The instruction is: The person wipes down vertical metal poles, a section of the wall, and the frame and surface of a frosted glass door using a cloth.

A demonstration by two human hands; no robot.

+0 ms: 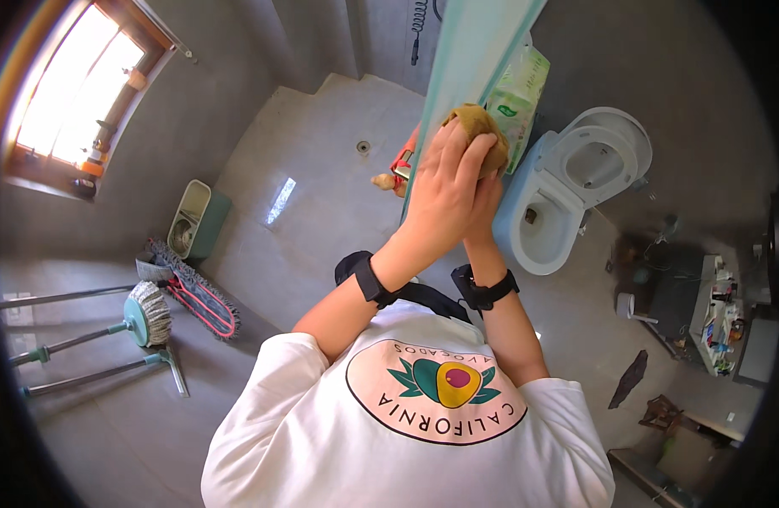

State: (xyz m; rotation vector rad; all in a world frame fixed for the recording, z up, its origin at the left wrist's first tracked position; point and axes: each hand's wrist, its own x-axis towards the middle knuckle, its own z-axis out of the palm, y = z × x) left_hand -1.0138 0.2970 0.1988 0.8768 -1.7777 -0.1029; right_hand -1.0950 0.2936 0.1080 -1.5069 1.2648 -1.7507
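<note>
Your left hand (443, 175) is clamped on the brown cloth (472, 119) at the glass panel (474, 52); the right hand's (487, 201) grip I cannot tell. Cloth seems soft, light: hold its bunched middle.

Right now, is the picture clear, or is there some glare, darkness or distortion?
Head view: the window is blown out to white, with a rainbow flare at the left edge; a bright reflection marks the floor; corners go black; fisheye distortion tilts the toilet; hands and cloth look reasonably sharp.
</note>
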